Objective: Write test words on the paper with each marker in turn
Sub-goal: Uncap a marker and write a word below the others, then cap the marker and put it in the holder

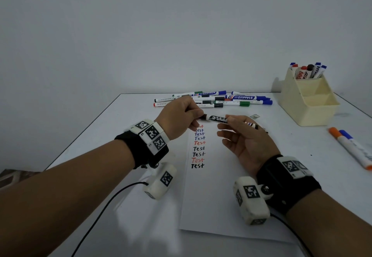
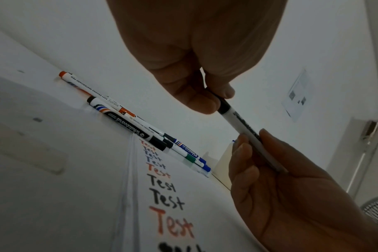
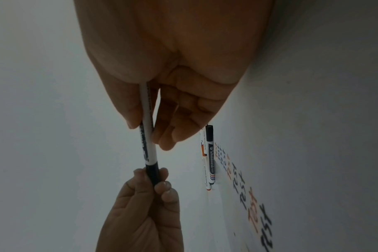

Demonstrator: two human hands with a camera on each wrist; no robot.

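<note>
A white whiteboard marker (image 1: 217,118) with a black cap (image 1: 203,116) is held level above the paper (image 1: 211,200). My left hand (image 1: 198,115) pinches the cap end with thumb and fingertips. My right hand (image 1: 228,123) grips the barrel, palm turned up. The left wrist view shows the cap (image 2: 223,105) seated on the barrel with no gap, pinched by the left hand (image 2: 214,100), and the right hand (image 2: 250,141) lower down. In the right wrist view the right hand (image 3: 148,131) holds the barrel (image 3: 149,150). A column of "Test" words (image 1: 198,149) in black, red and blue runs down the paper.
Several capped markers (image 1: 213,99) lie in a heap at the back of the table. A cream organizer (image 1: 308,105) at the back right holds more markers (image 1: 308,70). Two markers (image 1: 352,148) lie at the right edge. Black cables (image 1: 96,218) trail from both wrists.
</note>
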